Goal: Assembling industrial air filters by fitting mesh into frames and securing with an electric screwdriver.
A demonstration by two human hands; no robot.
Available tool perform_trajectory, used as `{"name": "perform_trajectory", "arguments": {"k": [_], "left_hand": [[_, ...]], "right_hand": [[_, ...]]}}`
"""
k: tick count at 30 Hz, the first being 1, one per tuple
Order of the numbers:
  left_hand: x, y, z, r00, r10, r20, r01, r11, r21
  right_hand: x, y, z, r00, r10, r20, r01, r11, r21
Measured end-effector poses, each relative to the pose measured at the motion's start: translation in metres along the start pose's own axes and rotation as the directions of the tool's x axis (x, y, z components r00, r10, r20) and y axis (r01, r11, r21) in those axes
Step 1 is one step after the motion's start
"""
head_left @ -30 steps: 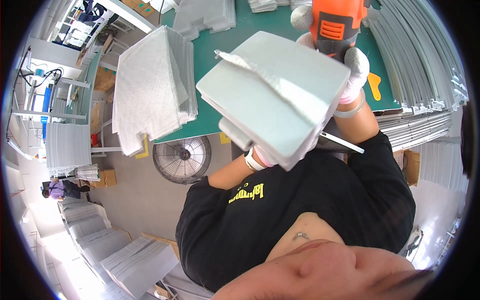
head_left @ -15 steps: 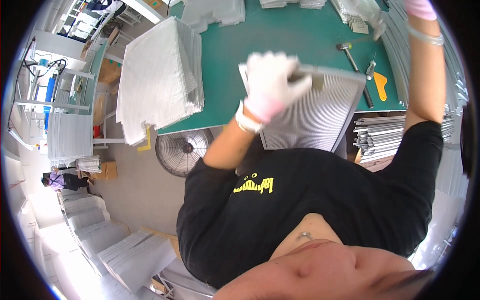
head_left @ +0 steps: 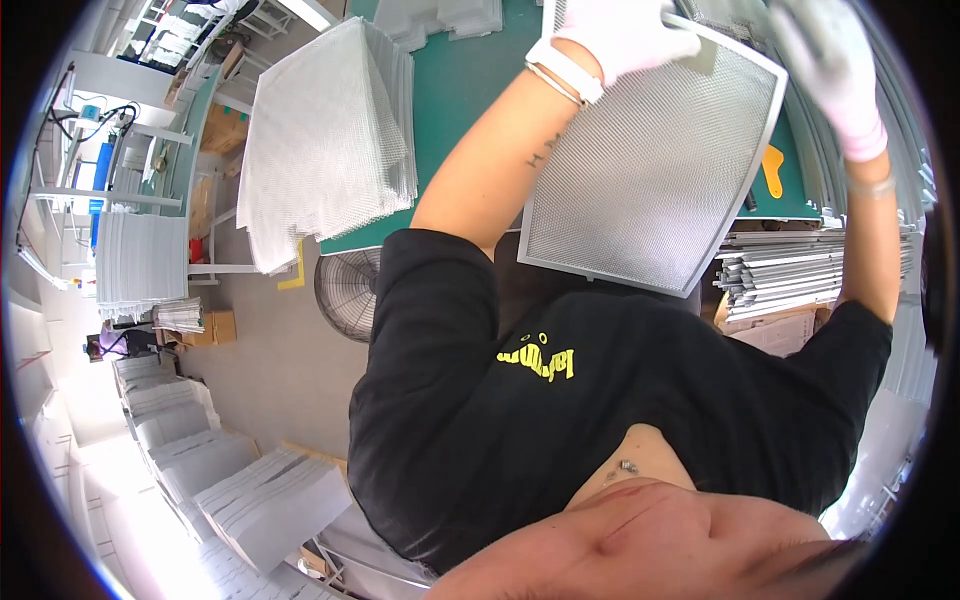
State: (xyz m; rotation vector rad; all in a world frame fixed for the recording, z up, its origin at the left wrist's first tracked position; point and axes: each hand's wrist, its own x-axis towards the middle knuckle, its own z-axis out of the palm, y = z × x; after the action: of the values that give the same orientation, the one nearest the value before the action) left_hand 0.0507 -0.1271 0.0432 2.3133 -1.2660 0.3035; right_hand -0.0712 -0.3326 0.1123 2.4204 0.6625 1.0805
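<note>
A flat mesh panel (head_left: 640, 170) with a thin light-grey metal frame lies tilted over the near edge of the green table (head_left: 466, 95), its near corner close to my body. My left hand (head_left: 630, 38), in a white glove with a pink cuff, is closed at the panel's far edge. Its thumb lies over the mesh, while some fingertips are cut off by the top of the picture. To the right of the panel, my gloved right hand (head_left: 835, 75) is raised near the long metal strips (head_left: 905, 140). Motion smears its fingers.
A tall stack of silvery mesh sheets (head_left: 310, 150) stands at the table's left. A yellow scraper (head_left: 772, 172) lies right of the panel. Bundled metal profiles (head_left: 780, 270) sit below the table's right edge. A floor fan (head_left: 348, 295) stands at the left.
The panel has shifted away from me and turned, with my left hand moving far and right along with it. My right hand has come down into view. The panel now covers the hammer.
</note>
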Motion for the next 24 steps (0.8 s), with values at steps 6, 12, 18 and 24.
{"name": "perform_trajectory", "arguments": {"k": [6,12,18,24], "left_hand": [[-0.018,0.031,-0.014,0.986,0.159,-0.058,-0.153,0.984,0.096],[-0.091,-0.016,0.002,0.859,0.255,-0.444,-0.231,0.967,0.108],[-0.146,-0.066,0.046,0.945,0.01,-0.328,-0.228,0.741,-0.632],[-0.107,0.009,0.012,0.743,0.535,-0.402,-0.624,0.771,-0.128]], "right_hand": [[-0.043,-0.034,0.022,0.853,0.153,0.498,-0.474,0.626,0.619],[-0.158,-0.015,0.028,0.684,0.463,0.564,-0.725,0.346,0.596],[-0.206,-0.031,0.137,0.538,0.773,0.335,-0.652,0.13,0.747],[-0.07,-0.114,0.229,0.61,0.559,0.561,-0.675,-0.005,0.738]]}}
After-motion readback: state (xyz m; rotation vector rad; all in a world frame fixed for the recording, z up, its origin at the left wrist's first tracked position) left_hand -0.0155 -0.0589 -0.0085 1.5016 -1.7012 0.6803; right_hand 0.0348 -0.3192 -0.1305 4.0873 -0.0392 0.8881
